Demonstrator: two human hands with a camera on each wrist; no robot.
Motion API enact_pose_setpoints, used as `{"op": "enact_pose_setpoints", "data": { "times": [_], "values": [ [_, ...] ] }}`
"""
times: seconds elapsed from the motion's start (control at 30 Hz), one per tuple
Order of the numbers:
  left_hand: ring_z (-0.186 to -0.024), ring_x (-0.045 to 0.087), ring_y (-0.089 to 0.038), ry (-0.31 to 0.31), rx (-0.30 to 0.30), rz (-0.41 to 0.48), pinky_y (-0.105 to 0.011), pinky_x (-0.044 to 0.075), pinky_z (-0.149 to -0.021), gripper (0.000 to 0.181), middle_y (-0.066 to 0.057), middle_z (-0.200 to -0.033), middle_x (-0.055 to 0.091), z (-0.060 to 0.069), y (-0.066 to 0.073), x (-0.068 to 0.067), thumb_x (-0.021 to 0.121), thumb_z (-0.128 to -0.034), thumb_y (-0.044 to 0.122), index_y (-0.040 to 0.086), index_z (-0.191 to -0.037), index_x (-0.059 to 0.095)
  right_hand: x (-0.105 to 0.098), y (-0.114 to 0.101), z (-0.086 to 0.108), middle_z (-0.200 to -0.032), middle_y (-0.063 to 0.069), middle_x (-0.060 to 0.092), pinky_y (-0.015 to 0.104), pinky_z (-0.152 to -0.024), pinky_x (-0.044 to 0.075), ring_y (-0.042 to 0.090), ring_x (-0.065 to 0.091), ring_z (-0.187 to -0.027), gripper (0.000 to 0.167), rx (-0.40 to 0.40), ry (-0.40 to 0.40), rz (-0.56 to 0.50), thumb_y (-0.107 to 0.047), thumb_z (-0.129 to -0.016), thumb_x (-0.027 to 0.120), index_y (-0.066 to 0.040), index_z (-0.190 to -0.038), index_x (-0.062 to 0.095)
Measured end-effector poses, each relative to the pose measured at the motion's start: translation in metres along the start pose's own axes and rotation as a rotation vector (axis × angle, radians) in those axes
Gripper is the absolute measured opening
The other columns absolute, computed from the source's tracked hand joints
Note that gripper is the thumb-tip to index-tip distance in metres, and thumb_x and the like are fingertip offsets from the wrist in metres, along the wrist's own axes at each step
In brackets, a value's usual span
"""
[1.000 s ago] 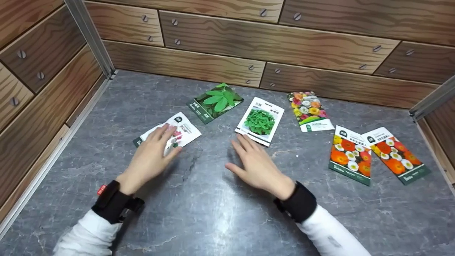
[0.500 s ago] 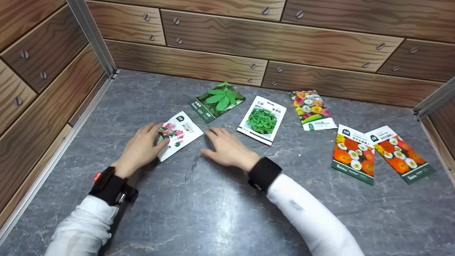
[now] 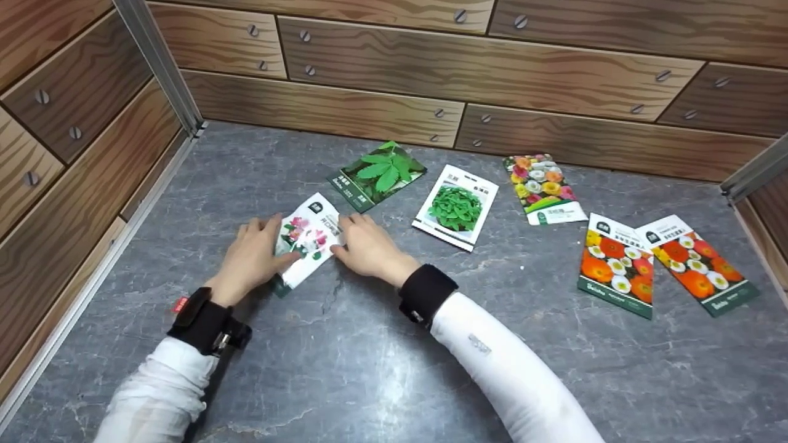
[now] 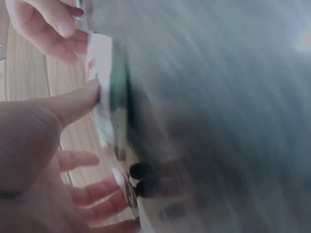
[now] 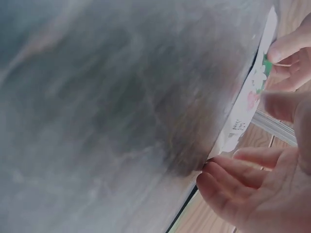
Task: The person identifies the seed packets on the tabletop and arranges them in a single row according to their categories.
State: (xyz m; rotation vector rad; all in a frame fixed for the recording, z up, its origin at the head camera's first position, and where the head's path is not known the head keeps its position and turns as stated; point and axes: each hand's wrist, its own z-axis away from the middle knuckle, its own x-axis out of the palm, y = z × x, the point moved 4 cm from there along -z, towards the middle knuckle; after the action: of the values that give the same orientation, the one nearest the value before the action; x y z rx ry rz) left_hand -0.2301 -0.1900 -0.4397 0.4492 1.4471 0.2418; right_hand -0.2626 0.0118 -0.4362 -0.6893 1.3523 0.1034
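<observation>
A white seed packet with pink flowers [image 3: 308, 243] lies slanted on the grey tabletop, between both hands. My left hand [image 3: 249, 258] holds its left side, thumb on the printed face and fingers along the edge. At its right edge, my right hand [image 3: 369, 246] touches it with thumb and fingertips; the fingers look nearly straight in the right wrist view. The packet [image 4: 104, 73] is seen almost edge-on in the left wrist view, with the left thumb [image 4: 80, 102] against it. Part of its left side is hidden under the left hand.
Behind lies a green-leaf packet [image 3: 378, 175], with a white herb packet [image 3: 457, 209] beside it. Farther right are a mixed-flower packet [image 3: 545, 187] and two orange-flower packets [image 3: 615, 264], their upper corners touching. Wood-patterned walls [image 3: 369, 61] border the table.
My right hand has moved left from near the herb packet to the pink-flower packet's right edge. That packet has turned slightly, and its green bottom strip now shows. My left hand has shifted little.
</observation>
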Motion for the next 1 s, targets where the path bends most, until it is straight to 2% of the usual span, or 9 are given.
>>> {"op": "enact_pose_setpoints", "data": {
  "times": [0.2, 0.33, 0.43, 0.53, 0.67, 0.77, 0.83, 0.9, 1.0],
  "values": [
    [-0.130, 0.048, -0.050, 0.090, -0.010, 0.055, -0.064, 0.050, -0.102, 0.092, -0.034, -0.142, 0.049, 0.007, 0.019, 0.000, 0.083, -0.0899, 0.030, -0.005, -0.160, 0.035, -0.012, 0.018, 0.005, -0.140, 0.027, 0.062, 0.051, -0.119, 0.048, 0.041, 0.060, -0.133, 0.049, 0.158, 0.043, -0.223, -0.022, -0.102, 0.064, 0.005, -0.143, 0.056],
    [-0.125, 0.051, -0.043, 0.168, 0.015, 0.096, -0.058, 0.051, -0.099, 0.093, -0.027, -0.140, 0.053, 0.013, 0.037, 0.000, 0.088, -0.0841, 0.029, 0.001, -0.159, 0.041, -0.025, 0.031, 0.021, -0.123, 0.020, 0.070, 0.046, -0.102, 0.057, 0.033, 0.067, -0.112, 0.033, 0.177, 0.114, -0.389, -0.017, -0.101, 0.063, 0.000, -0.130, 0.064],
    [-0.118, 0.055, -0.039, 0.223, 0.041, 0.152, -0.053, 0.052, -0.095, 0.082, -0.022, -0.134, 0.059, 0.017, 0.052, 0.001, 0.086, -0.0866, 0.033, 0.004, -0.155, 0.049, -0.035, 0.038, 0.039, -0.119, 0.020, 0.073, 0.040, -0.094, 0.062, 0.032, 0.071, -0.107, 0.030, 0.156, 0.149, -0.520, -0.013, -0.100, 0.063, 0.001, -0.127, 0.064],
    [-0.111, 0.061, -0.035, 0.255, 0.051, 0.253, -0.050, 0.053, -0.092, 0.063, -0.018, -0.127, 0.066, 0.021, 0.067, 0.001, 0.078, -0.0941, 0.034, 0.006, -0.147, 0.058, -0.046, 0.046, 0.056, -0.122, 0.023, 0.073, 0.035, -0.091, 0.064, 0.031, 0.073, -0.107, 0.032, 0.142, 0.184, -0.645, -0.008, -0.100, 0.063, 0.004, -0.129, 0.063],
    [-0.102, 0.069, -0.031, 0.298, 0.082, 0.391, -0.048, 0.057, -0.092, 0.039, -0.015, -0.118, 0.074, 0.023, 0.088, 0.002, 0.069, -0.1011, 0.024, 0.006, -0.135, 0.067, -0.061, 0.060, 0.075, -0.121, 0.026, 0.072, 0.031, -0.085, 0.064, 0.021, 0.072, -0.096, 0.031, 0.143, 0.262, -0.743, -0.002, -0.099, 0.063, 0.007, -0.129, 0.064],
    [-0.085, 0.069, -0.024, 0.302, 0.115, 0.464, -0.036, 0.058, -0.079, 0.031, -0.015, -0.108, 0.077, 0.024, 0.102, 0.005, 0.066, -0.1019, 0.015, 0.004, -0.131, 0.070, -0.070, 0.068, 0.085, -0.115, 0.026, 0.073, 0.026, -0.076, 0.062, 0.011, 0.067, -0.084, 0.029, 0.151, 0.345, -0.793, 0.000, -0.098, 0.065, 0.008, -0.126, 0.066],
    [-0.072, 0.063, -0.019, 0.266, 0.121, 0.520, -0.027, 0.053, -0.066, 0.031, -0.014, -0.100, 0.076, 0.024, 0.108, 0.010, 0.064, -0.1019, 0.012, 0.002, -0.131, 0.069, -0.073, 0.072, 0.091, -0.111, 0.022, 0.074, 0.022, -0.071, 0.058, 0.007, 0.064, -0.079, 0.028, 0.167, 0.400, -0.835, 0.000, -0.097, 0.066, 0.007, -0.124, 0.067],
    [-0.067, 0.057, -0.014, 0.222, 0.113, 0.582, -0.020, 0.046, -0.060, 0.030, -0.015, -0.099, 0.076, 0.024, 0.112, 0.014, 0.063, -0.1016, 0.008, 0.000, -0.130, 0.068, -0.075, 0.075, 0.095, -0.106, 0.015, 0.076, 0.021, -0.068, 0.057, 0.006, 0.064, -0.074, 0.028, 0.183, 0.441, -0.894, 0.000, -0.097, 0.068, 0.007, -0.124, 0.068],
    [-0.066, 0.056, -0.010, 0.183, 0.090, 0.679, -0.017, 0.043, -0.057, 0.028, -0.017, -0.099, 0.075, 0.025, 0.115, 0.020, 0.063, -0.1013, 0.005, -0.002, -0.128, 0.068, -0.076, 0.077, 0.101, -0.099, 0.003, 0.076, 0.020, -0.068, 0.059, 0.006, 0.066, -0.071, 0.032, 0.206, 0.460, -0.982, 0.000, -0.097, 0.069, 0.005, -0.128, 0.066]
  ]
}}
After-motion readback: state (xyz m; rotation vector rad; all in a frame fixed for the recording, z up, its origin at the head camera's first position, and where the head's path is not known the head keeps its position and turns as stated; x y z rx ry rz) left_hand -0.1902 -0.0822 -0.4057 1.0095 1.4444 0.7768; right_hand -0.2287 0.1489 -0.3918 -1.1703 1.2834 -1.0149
